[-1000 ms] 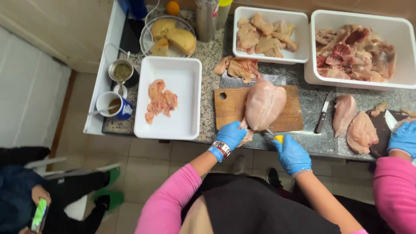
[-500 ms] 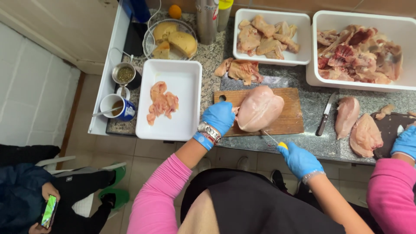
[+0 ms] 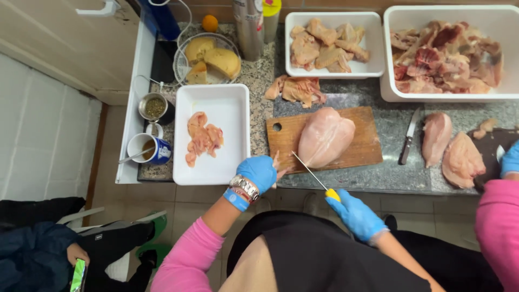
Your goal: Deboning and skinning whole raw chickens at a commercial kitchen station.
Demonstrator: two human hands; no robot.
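Note:
A whole raw chicken breast (image 3: 325,137) lies on a wooden cutting board (image 3: 286,136). My left hand (image 3: 259,172), in a blue glove, grips a small strip of chicken trimming (image 3: 277,165) at the board's near left corner. My right hand (image 3: 354,214), also gloved, holds a thin knife (image 3: 311,172) by its yellow handle, blade pointing at the near edge of the breast. A white tray (image 3: 232,135) with several pale chicken pieces (image 3: 201,137) stands left of the board.
Two white tubs of chicken pieces (image 3: 331,42) and carcass scraps (image 3: 444,56) stand at the back. Skin scraps (image 3: 294,89), a spare knife (image 3: 407,137) and more breasts (image 3: 451,147) lie on the counter. A co-worker's gloved hand (image 3: 510,160) works at right. A mug (image 3: 147,148) stands left.
My left hand pulled back from the breast toward the counter edge with a small trimming. My right hand drew back and swung the knife blade up and left toward the breast's near edge.

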